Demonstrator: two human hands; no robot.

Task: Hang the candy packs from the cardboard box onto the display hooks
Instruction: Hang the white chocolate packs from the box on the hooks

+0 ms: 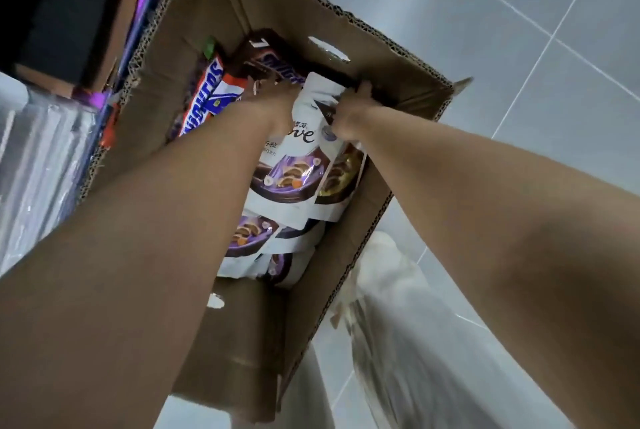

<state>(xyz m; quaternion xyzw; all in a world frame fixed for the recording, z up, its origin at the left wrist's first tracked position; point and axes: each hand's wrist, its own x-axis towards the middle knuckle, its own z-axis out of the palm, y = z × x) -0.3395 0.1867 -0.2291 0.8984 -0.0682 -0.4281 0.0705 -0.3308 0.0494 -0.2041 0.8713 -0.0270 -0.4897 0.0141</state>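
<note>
Both hands reach into the open cardboard box [381, 57] on the tiled floor. The right hand [349, 109] pinches the top white Dove candy pack [298, 158]; the left hand [273, 102] presses its upper edge — grip unclear. Snickers packs [204, 96] lie beside.

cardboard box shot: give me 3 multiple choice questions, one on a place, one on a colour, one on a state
1. Where do the Snickers packs lie in the cardboard box?
A. on the person's left side
B. under the white packs
C. outside on the floor

2. What is the main colour of the Dove pack being gripped?
A. green
B. white
C. red

3. What is the right hand doing?
A. resting on the floor
B. hanging open above the box
C. gripping the pack's top edge

Answers: 1 A, they sit along the left wall; 2 B, white with purple and brown art; 3 C, its fingers close over the top.
</note>
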